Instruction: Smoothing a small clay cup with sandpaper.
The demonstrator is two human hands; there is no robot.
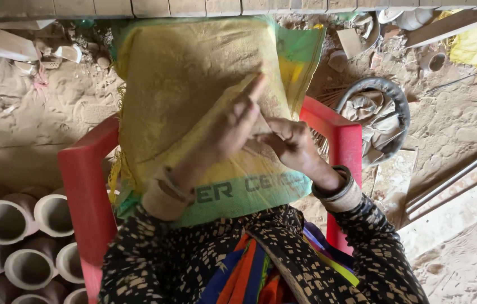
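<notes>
Fingers (250, 98) of the left hand (230, 132) were spread flat against the yellow woven sack (182, 84), grasping nothing, while the right hand (292, 143) pinched something small and pale against the cloth; what it was could not be told. That sack lay draped across the red plastic chair (83, 186), between its arms. Clay cups (7, 222) were stacked beside the chair's left edge. Judging by this, the cloth was being smoothed or worked, calling for steady pressure.
</notes>
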